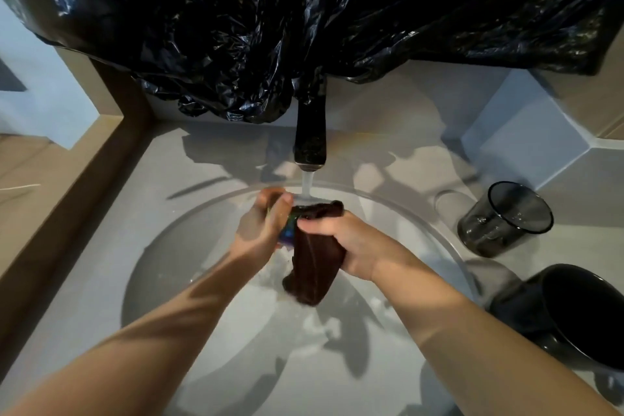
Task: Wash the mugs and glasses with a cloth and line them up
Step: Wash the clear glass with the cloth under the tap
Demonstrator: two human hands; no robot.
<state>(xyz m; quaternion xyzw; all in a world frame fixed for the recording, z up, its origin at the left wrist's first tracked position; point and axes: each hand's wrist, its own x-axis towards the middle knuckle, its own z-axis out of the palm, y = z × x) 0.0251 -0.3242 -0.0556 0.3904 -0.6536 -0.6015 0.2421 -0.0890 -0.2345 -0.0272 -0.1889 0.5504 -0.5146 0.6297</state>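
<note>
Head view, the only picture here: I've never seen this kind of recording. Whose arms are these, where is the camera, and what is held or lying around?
There is no machine. A person wears one wide-angle camera on the head, looking down at their own two bare arms over a round sink. Water runs from the dark tap onto what they hold. The right hand grips a dark brown cloth that hangs down. The left hand holds a small colourful object against it, too hidden to identify. On the counter, to the right, sit a smoky glass and, nearer, a black mug. Crumpled black plastic sheeting hangs behind the tap.
</note>
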